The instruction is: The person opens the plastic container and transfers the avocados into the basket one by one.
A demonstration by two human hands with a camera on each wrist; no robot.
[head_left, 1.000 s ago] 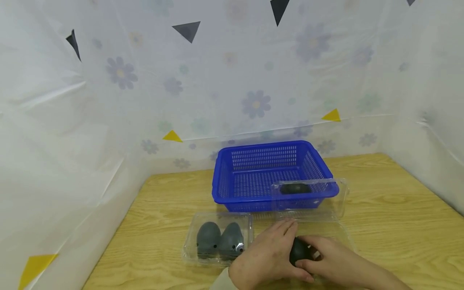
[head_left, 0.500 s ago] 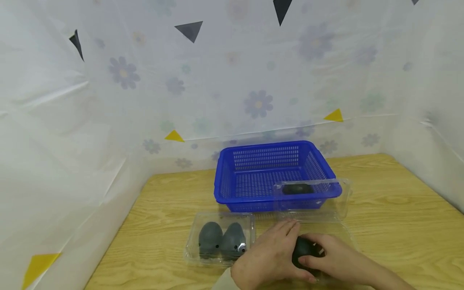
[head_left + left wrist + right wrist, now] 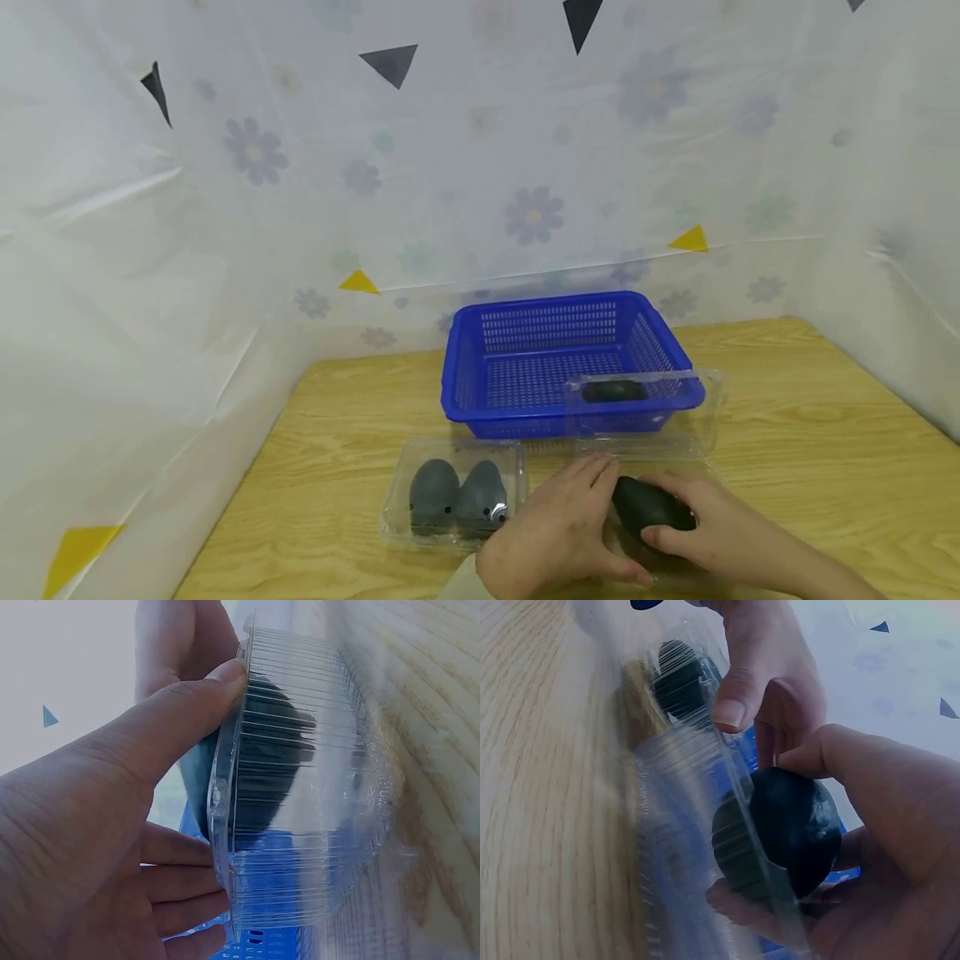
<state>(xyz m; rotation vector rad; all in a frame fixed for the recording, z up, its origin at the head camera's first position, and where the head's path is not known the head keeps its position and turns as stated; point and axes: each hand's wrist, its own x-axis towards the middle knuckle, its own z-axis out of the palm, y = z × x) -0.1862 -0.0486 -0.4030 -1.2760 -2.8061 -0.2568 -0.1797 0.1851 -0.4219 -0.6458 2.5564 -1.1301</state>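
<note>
Dark oval object [image 3: 648, 502] fills the right grip [image 3: 708, 527], partly inside a clear box [image 3: 322, 787] whose rim [image 3: 222, 787] the wide left grip [image 3: 558, 523] touches.

Wood-grain table [image 3: 817, 433], flowered white sheet [image 3: 450, 158], yellow triangles [image 3: 692, 239]

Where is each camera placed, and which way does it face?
Head: worn on the head, facing forward and down at the table and blue basket; the left hand, right hand and a sleeve show.
Left wrist: worn there, facing the open clear container side-on; the left hand shows large, the right hand partly.
Right wrist: worn there, facing the dark oval object in the right hand; the left hand shows beyond.
Shared: both wrist views show that container and object.
</note>
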